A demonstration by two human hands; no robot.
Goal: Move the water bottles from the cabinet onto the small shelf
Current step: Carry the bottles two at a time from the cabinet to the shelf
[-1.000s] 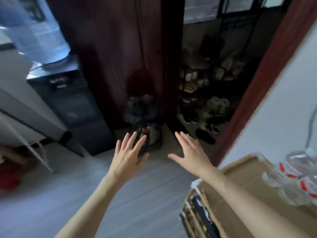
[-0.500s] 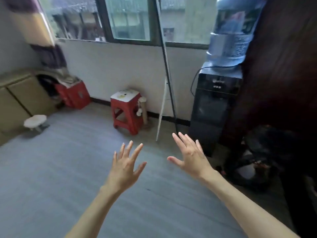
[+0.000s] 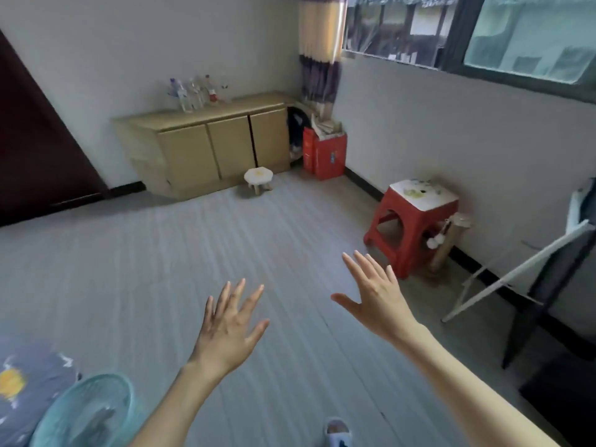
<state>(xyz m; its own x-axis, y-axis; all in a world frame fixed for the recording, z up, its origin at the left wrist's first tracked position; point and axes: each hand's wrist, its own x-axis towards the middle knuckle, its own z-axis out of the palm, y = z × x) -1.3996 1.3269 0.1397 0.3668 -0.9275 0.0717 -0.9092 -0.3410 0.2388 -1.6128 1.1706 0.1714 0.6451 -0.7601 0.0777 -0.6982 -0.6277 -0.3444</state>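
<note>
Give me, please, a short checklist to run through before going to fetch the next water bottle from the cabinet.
1. Left hand free, fingers spread: ok.
2. Right hand free: ok.
3. Water bottles upright on the cabinet top: ok.
4. Floor between hands and cabinet unobstructed: ok; small white stool stands near its front.
5. Small shelf in sight: not ok.
6. Bottle caps closed: cannot tell.

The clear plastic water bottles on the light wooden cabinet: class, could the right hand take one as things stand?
Probably not yet. The clear plastic water bottles stand across the room, and the open right hand hovers over bare floor.
</note>
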